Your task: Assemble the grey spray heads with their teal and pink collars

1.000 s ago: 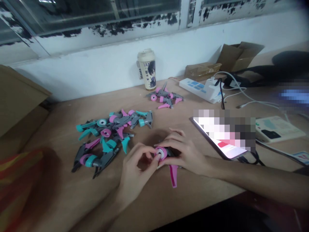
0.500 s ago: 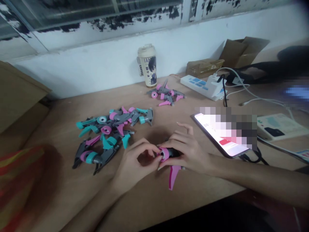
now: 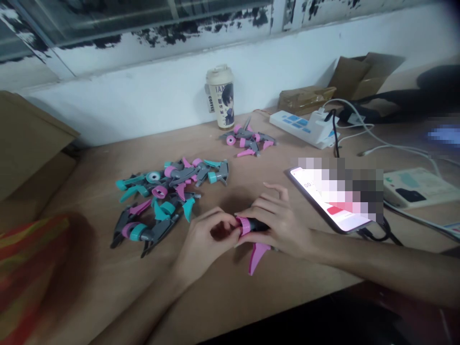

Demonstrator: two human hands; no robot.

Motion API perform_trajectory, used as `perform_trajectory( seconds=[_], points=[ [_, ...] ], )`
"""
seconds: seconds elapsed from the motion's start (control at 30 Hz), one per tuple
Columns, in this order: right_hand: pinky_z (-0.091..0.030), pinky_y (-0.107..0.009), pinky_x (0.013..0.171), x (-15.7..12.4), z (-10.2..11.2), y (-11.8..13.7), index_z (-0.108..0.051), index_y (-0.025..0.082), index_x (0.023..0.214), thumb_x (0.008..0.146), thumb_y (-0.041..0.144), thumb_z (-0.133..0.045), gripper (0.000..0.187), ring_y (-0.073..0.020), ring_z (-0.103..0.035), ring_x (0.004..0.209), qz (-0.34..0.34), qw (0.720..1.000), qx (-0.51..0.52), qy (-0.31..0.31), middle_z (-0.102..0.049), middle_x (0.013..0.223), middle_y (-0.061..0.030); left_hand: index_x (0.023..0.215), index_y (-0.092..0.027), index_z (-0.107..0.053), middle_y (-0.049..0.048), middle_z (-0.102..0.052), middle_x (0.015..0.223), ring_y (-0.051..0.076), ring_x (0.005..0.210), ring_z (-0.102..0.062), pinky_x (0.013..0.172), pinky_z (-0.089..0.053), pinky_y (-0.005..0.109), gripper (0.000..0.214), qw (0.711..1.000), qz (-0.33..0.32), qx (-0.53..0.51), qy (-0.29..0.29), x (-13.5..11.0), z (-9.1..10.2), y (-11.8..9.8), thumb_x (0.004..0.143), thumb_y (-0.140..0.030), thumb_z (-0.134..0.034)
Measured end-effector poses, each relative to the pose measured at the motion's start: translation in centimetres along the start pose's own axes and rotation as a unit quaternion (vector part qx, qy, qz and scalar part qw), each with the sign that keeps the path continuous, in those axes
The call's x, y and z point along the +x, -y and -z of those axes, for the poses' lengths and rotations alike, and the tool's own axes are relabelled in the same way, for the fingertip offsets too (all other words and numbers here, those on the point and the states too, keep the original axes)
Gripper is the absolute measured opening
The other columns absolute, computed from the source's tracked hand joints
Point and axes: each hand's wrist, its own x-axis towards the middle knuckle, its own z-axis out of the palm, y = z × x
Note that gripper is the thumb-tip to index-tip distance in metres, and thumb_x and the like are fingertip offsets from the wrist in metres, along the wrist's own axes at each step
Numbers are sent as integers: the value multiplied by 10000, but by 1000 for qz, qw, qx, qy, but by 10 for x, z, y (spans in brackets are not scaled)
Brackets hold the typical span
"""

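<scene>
Near the front of the table, my right hand (image 3: pixel 283 223) is closed around a grey trigger sprayer head (image 3: pixel 257 225), whose pink collar (image 3: pixel 245 225) faces left. Its pink trigger (image 3: pixel 258 258) sticks out below my fingers. My left hand (image 3: pixel 212 237) has thumb and fingertips pinched together at the collar's open end; whatever lies between them is hidden. Left of my hands lies a pile of grey sprayer heads (image 3: pixel 179 177) with pink or teal collars and triggers. Behind my hands sits a smaller group of pink and grey sprayer heads (image 3: pixel 251 139).
A lit phone (image 3: pixel 334 206) lies right of my hands, its cable running over the table edge. Farther back stand a cream coffee cup (image 3: pixel 221 98), a white power strip (image 3: pixel 298 125) and a taped parcel (image 3: pixel 305 99). Cardboard (image 3: pixel 32 139) and red-yellow fabric (image 3: pixel 32 278) are at the left.
My left fingertips have shifted slightly at the collar's opening and now cover more of it. The sprayer head has turned a little, its trigger tip swinging left and up.
</scene>
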Motion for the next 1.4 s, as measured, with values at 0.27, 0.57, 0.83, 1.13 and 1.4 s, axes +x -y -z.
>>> perform_trajectory(
  seconds=[0.27, 0.57, 0.83, 1.13, 1.4],
  points=[
    [-263, -415, 992, 2, 0, 1, -631, 200, 923, 782, 493, -599, 326, -139, -587, 747, -1, 1000, 1, 0, -632, 736, 20, 684, -156, -629, -1, -554, 644, 110, 585, -506, 523, -397, 212, 155, 988, 81, -128, 29, -4, -4, -1, 800, -249, -584],
    [-265, -415, 988, 3, -1, -3, -639, 213, 932, 834, 426, -563, 246, -144, -571, 758, 12, 999, -37, -5, -624, 732, 16, 762, -167, -642, 1, -566, 684, 121, 620, -521, 570, -425, 232, 70, 987, 85, -133, -27, -5, -10, 4, 758, -237, -632],
    [-264, -412, 987, 7, 3, 6, -656, 204, 945, 759, 513, -610, 363, -121, -577, 716, 3, 1000, -5, -24, -597, 718, 21, 775, -182, -633, 2, -561, 733, 114, 672, -521, 619, -398, 238, 158, 995, -22, -91, -17, -6, 2, -12, 870, -227, -516],
    [-189, -423, 1046, 7, 0, 2, -594, 207, 1041, 812, 397, -603, 297, -145, -598, 885, -4, 1000, -1, -7, -651, 892, -6, 932, -209, -497, -3, -589, 848, 139, 757, -587, 653, -470, 246, 225, 988, 59, -140, -20, -6, -7, -3, 783, -311, -631],
    [-200, -480, 1058, 11, 2, 0, -418, 181, 1211, 716, 591, -609, 671, -237, -533, 1104, -46, 998, 13, -38, -603, 1155, -96, 964, -218, -629, 19, -666, 931, 177, 818, -624, 714, -495, 279, 239, 992, 72, 9, -102, 1, 21, -11, 794, -383, -593]
  ],
)
